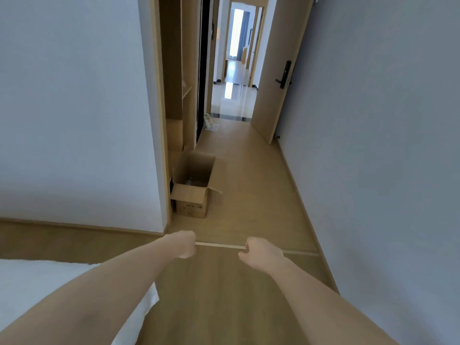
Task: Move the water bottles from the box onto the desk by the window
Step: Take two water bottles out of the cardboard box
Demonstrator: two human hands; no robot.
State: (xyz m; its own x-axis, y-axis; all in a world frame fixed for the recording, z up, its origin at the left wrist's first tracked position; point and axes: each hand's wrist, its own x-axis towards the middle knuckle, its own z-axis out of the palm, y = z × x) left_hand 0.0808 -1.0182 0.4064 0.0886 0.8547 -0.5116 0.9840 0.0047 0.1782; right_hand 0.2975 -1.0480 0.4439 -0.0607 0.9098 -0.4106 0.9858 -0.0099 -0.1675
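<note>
An open cardboard box (191, 202) stands on the wooden floor against the corner of the left wall, its flaps folded out. Inside it a clear water bottle (190, 181) shows dimly near the bottom. My left hand (185, 244) and my right hand (260, 253) are stretched out in front of me, well short of the box, both curled into loose fists with nothing in them. The desk and the window are out of view.
A narrow hallway runs ahead between a white wall on the left and a grey wall (373, 145) on the right. A wooden door (276, 70) stands open. A wardrobe niche (176, 83) lies behind the box. White bedding (37, 282) fills the lower left.
</note>
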